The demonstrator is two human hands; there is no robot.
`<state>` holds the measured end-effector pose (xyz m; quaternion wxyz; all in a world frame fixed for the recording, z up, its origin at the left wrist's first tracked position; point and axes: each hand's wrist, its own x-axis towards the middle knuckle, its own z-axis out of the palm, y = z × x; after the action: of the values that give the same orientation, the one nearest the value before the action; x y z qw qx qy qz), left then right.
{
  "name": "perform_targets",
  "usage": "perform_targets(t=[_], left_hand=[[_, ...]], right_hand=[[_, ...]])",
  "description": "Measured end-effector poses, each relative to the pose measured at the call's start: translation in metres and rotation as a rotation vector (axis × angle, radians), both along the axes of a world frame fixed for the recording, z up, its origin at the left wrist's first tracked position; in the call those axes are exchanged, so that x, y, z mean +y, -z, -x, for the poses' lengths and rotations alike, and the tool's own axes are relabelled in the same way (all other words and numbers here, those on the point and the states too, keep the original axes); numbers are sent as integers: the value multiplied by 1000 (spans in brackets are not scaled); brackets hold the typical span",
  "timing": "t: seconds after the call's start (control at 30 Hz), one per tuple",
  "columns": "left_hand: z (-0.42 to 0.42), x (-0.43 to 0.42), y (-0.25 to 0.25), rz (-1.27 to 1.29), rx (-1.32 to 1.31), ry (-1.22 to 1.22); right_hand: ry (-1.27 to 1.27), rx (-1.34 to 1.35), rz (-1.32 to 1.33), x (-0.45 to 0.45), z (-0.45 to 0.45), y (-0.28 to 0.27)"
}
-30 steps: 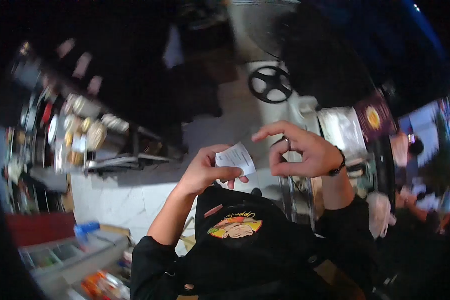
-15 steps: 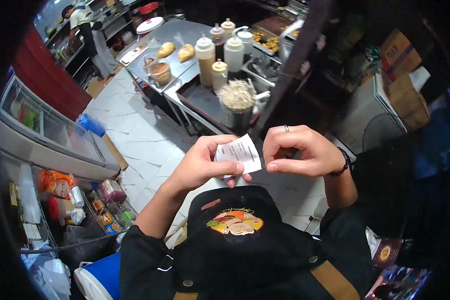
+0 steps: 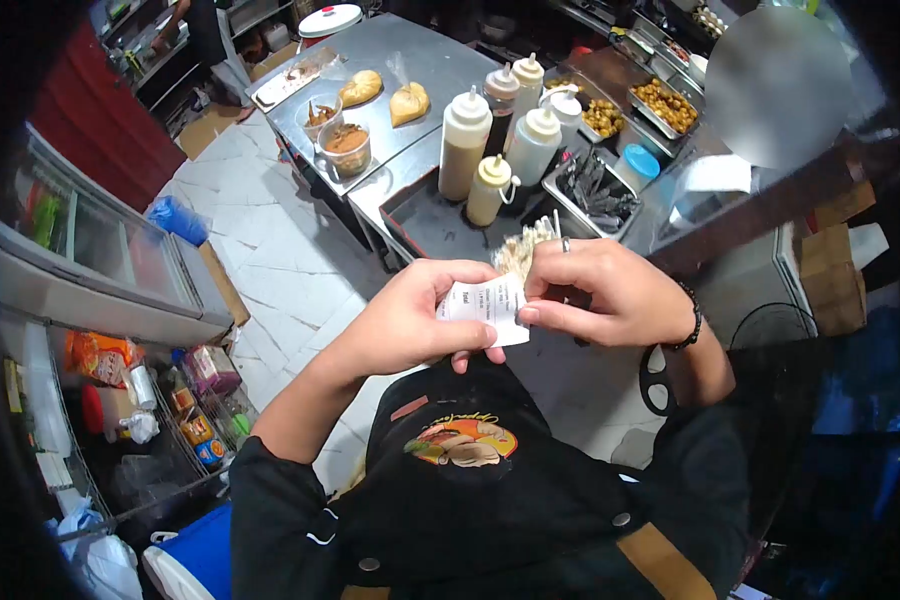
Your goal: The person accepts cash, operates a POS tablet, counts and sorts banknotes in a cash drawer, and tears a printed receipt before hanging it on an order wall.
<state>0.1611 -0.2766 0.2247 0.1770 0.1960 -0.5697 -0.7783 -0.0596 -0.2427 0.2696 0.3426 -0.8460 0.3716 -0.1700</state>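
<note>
A small white printed receipt (image 3: 478, 308) is held in front of my chest, over the black apron (image 3: 450, 400). My left hand (image 3: 402, 318) pinches it between thumb and fingers from the left side. My right hand (image 3: 610, 292), with a ring and a dark bead bracelet, is curled closed at the receipt's right edge. Its thumb and index fingertips meet the paper there; the other fingers are tucked under and partly hidden. Just beyond the hands, a bundle of pale sticks (image 3: 523, 245) is partly covered by my right hand.
Ahead stands a metal table (image 3: 410, 60) with filled bags and tubs. Several sauce bottles (image 3: 464, 145) stand on a dark tray (image 3: 420, 215). A container of black utensils (image 3: 595, 190) is at right. Wire baskets (image 3: 160, 480) and a glass-door fridge (image 3: 100, 240) are at left. A person (image 3: 210, 40) works far back.
My right hand has moved left to the receipt's edge. The view has shifted, so more of the counter at right shows. My left hand still holds the receipt.
</note>
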Motion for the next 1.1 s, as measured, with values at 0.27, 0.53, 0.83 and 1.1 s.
perform_targets(t=[0.27, 0.53, 0.83, 1.1], left_hand=[[41, -75, 5, 263, -87, -73], [89, -144, 5, 168, -52, -31], [118, -232, 30, 206, 41, 280], [80, -305, 61, 11, 115, 425]], right_hand=[[393, 73, 266, -50, 26, 12], [797, -440, -145, -81, 55, 8], [1180, -222, 52, -109, 47, -10], [1480, 694, 387, -171, 69, -119]])
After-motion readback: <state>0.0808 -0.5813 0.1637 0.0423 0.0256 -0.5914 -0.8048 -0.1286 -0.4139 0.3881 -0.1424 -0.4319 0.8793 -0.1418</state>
